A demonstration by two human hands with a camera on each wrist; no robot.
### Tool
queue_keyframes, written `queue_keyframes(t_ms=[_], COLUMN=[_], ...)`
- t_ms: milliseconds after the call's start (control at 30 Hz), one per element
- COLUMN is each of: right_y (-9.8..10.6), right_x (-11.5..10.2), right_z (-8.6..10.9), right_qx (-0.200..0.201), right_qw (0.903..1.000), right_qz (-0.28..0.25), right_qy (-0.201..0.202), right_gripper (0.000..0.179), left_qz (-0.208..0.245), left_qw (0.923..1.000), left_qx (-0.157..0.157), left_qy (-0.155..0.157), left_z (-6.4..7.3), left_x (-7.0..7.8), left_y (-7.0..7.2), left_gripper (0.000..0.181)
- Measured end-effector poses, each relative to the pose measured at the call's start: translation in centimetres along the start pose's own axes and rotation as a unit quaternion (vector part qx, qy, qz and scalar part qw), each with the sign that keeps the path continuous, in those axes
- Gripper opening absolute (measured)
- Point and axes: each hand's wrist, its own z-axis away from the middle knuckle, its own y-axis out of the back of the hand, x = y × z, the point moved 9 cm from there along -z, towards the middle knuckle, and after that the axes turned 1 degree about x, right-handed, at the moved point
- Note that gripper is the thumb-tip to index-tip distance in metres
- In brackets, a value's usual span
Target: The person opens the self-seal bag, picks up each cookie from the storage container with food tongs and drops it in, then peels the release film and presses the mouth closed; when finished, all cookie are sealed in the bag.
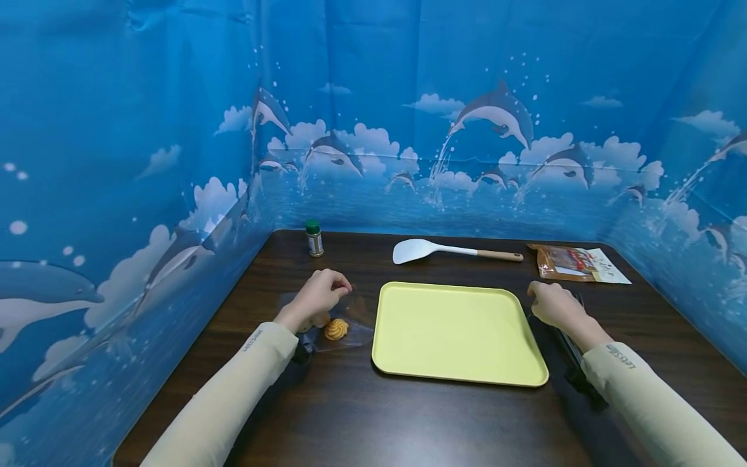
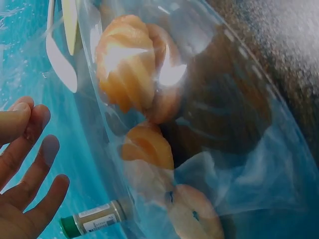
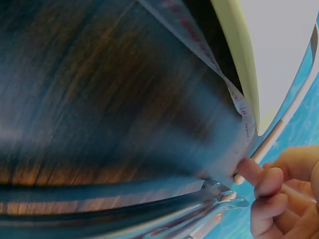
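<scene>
My left hand (image 1: pixel 320 299) is above a clear plastic bag (image 1: pixel 357 332) left of the tray. Its thumb and index finger pinch what seems to be the bag's thin film; the other fingers stay loose. Inside the bag are a swirled pastry (image 2: pixel 127 62), a second twisted one and a ring-shaped doughnut (image 2: pixel 197 211). My right hand (image 1: pixel 557 305) is by the tray's right edge with its fingers curled. Its fingertips pinch a thin clear wrapper (image 3: pixel 244 117) with printed lettering. Beneath that wrist lie long dark tongs (image 1: pixel 569 350), partly covered by the forearm.
A yellow tray (image 1: pixel 458 334) lies between the hands on the dark wooden table (image 1: pixel 373 421). Behind it are a white spatula (image 1: pixel 414 251) with a wooden handle, a green-capped spice jar (image 1: pixel 314 239) and a brown food packet (image 1: pixel 574 264). A dolphin-printed curtain (image 1: pixel 373 117) surrounds the table.
</scene>
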Motion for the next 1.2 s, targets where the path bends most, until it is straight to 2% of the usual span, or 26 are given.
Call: queue_keyframes(t_ms=[133,267,367,433,500,600,767,833,967,1100,1200], right_y=[1.0,2.5,3.2,3.4,3.2,2.2,-0.7,-2.0,-4.2,-5.6,-6.3], right_x=[-0.4,-1.3,-2.6,-4.1,-5.9,-9.4,-17.4,-20.7,-25.7,-28.4,-29.4], right_z=[0.2,0.4,0.8,1.3,1.7,1.9,2.0,1.9,1.3,0.6,0.3], right_qx=[0.027,0.074,0.108,0.115,0.104,0.062,-0.037,-0.065,-0.09,-0.092,-0.09], right_qw=[0.9995,0.9966,0.9916,0.9883,0.9858,0.9803,0.9608,0.9557,0.9563,0.9568,0.9559], right_qz=[-0.013,-0.037,-0.07,-0.096,-0.124,-0.173,-0.245,-0.245,-0.207,-0.189,-0.19], right_qy=[-0.002,0.006,0.017,0.03,0.045,0.073,0.125,0.149,0.187,0.2,0.205], right_gripper=[0.03,0.029,0.029,0.029,0.03,0.031,0.033,0.036,0.047,0.054,0.046], left_qz=[-0.008,-0.01,-0.009,-0.009,-0.009,-0.007,0.005,0.012,0.02,0.025,0.033], left_qw=[0.9999,0.9999,0.9999,0.9999,0.9999,0.9999,0.9999,0.9999,0.9997,0.9993,0.9988], left_qx=[0.005,0.01,0.009,0.01,0.01,0.01,0.004,0.005,0.015,0.024,0.031], left_qy=[0.001,-0.001,-0.001,-0.001,-0.002,-0.002,0.009,0.007,-0.006,-0.013,-0.018], left_z=[0.0,0.1,0.2,0.2,0.2,0.3,0.6,0.6,0.7,0.8,1.0], left_x=[0.2,0.4,0.6,0.7,0.7,0.6,0.2,0.2,0.4,0.8,1.0], left_y=[0.0,0.4,0.7,0.8,0.9,0.9,1.0,1.2,1.6,2.0,2.4], left_gripper=[0.017,0.017,0.018,0.018,0.018,0.018,0.019,0.019,0.017,0.016,0.016])
